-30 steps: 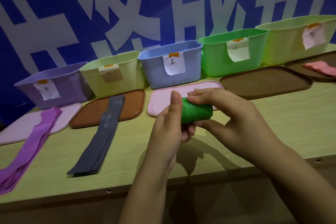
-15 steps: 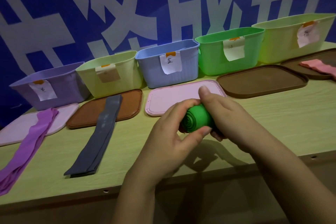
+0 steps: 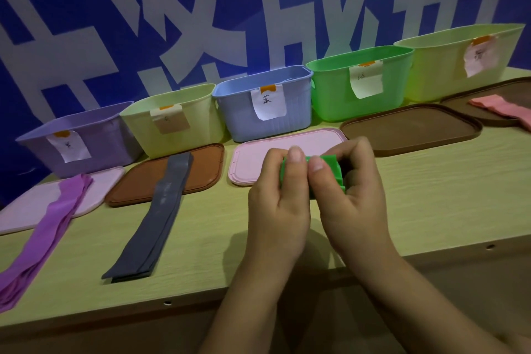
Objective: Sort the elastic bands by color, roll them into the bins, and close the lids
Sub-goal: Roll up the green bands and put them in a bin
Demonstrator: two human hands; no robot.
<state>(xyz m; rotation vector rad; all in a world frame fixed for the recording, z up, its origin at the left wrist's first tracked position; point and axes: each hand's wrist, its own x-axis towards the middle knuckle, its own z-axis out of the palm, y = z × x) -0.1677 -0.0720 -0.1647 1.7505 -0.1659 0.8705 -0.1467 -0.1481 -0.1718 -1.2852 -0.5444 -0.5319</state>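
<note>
while left hand (image 3: 277,210) and right hand (image 3: 355,198) clamp green band roll (image 3: 330,169), blue bin (image 3: 264,103) label reads 蓝.

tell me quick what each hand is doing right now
Left hand: grips the rolled green band.
Right hand: grips the same green roll.

Green band (image 3: 330,169), rolled tight, was held above the table edge; grey band (image 3: 161,210) and purple band (image 3: 48,227) were laid flat.

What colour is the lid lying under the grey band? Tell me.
Reddish brown: the lid under the grey band shows best in the head view.
</note>
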